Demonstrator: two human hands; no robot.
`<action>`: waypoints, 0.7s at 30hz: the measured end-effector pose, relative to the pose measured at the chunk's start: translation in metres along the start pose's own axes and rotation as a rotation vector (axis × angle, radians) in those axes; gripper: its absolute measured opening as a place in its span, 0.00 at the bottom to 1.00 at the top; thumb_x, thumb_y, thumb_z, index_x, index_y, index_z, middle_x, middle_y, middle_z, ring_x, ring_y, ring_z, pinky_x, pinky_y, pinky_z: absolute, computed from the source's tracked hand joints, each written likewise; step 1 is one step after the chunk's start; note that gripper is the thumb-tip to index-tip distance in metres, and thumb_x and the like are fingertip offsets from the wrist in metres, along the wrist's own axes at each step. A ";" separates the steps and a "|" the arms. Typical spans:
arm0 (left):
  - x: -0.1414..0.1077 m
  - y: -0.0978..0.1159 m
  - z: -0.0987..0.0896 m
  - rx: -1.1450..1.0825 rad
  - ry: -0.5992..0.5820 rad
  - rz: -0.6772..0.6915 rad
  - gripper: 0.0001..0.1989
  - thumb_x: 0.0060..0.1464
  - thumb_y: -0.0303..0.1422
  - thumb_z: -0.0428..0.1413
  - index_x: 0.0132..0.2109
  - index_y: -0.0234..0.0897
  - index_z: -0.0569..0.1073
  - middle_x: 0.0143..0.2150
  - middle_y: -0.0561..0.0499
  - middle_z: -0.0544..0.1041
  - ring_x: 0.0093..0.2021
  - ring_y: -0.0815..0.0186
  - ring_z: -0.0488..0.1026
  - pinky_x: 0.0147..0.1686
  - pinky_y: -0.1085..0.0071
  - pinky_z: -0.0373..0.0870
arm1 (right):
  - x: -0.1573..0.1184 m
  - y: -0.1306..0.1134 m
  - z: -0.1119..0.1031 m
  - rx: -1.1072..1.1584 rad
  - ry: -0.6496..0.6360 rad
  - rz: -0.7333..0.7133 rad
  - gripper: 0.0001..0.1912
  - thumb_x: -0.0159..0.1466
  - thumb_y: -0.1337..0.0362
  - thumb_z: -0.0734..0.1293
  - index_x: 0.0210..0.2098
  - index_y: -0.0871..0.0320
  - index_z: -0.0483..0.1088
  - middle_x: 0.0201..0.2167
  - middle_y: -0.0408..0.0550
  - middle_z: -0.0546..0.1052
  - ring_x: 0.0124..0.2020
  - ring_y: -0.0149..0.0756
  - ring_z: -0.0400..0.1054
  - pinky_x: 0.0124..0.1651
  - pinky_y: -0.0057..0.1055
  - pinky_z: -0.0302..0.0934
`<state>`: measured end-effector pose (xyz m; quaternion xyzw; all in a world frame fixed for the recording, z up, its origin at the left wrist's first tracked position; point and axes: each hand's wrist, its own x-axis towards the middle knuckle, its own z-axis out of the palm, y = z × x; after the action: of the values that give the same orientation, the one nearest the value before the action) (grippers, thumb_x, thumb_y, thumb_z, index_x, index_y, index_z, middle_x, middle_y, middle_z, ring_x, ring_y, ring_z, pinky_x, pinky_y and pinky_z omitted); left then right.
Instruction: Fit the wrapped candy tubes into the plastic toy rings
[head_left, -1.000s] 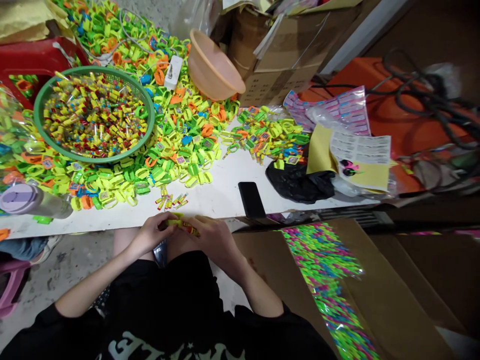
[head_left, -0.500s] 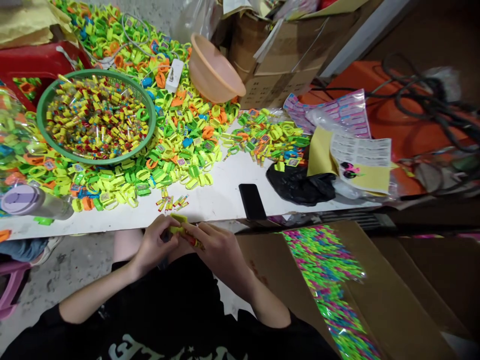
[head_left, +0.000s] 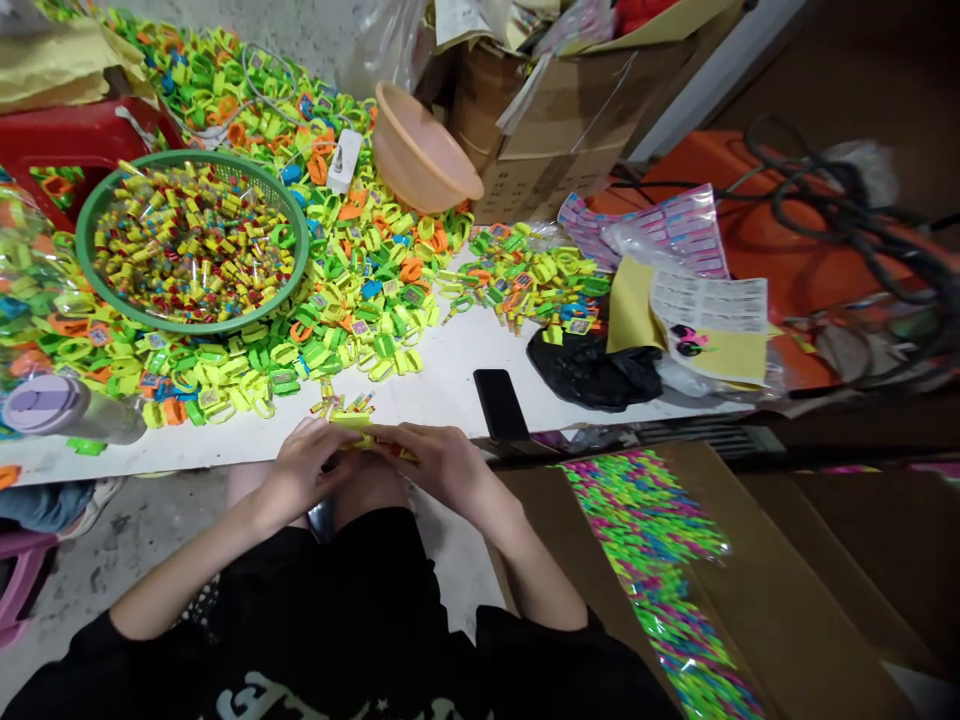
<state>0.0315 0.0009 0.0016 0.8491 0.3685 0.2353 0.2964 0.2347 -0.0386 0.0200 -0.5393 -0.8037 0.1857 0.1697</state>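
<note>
My left hand is closed on a yellow-green plastic toy watch just over the table's front edge. From the other side, my right hand reaches to the same piece with its fingers bent. Under those fingers shows the end of a small yellow-and-red tube; most of it is hidden. Several similar small tubes lie on the white tabletop just beyond my hands. A large spread of green, yellow, orange and blue toy watches covers the table behind them.
A green basket full of small tubes stands at the left, near a lilac-lidded bottle. A black phone lies at the table edge beside a black bag. Behind are a peach bowl and a carton.
My hands have come closer together around the toy watch, and my right fingers now lie flatter across it. Less of the tube shows than before. The view has shifted slightly.
</note>
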 end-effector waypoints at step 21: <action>0.006 0.013 0.007 0.174 0.139 0.295 0.08 0.57 0.35 0.52 0.37 0.37 0.73 0.27 0.53 0.73 0.29 0.66 0.66 0.31 0.70 0.58 | -0.007 -0.002 -0.016 0.364 -0.125 -0.063 0.12 0.67 0.67 0.58 0.47 0.59 0.67 0.36 0.48 0.78 0.32 0.31 0.71 0.36 0.27 0.62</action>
<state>0.0459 -0.0040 0.0069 0.8981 0.2784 0.3017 0.1580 0.2435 -0.0441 0.0341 -0.4618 -0.7822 0.3558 0.2196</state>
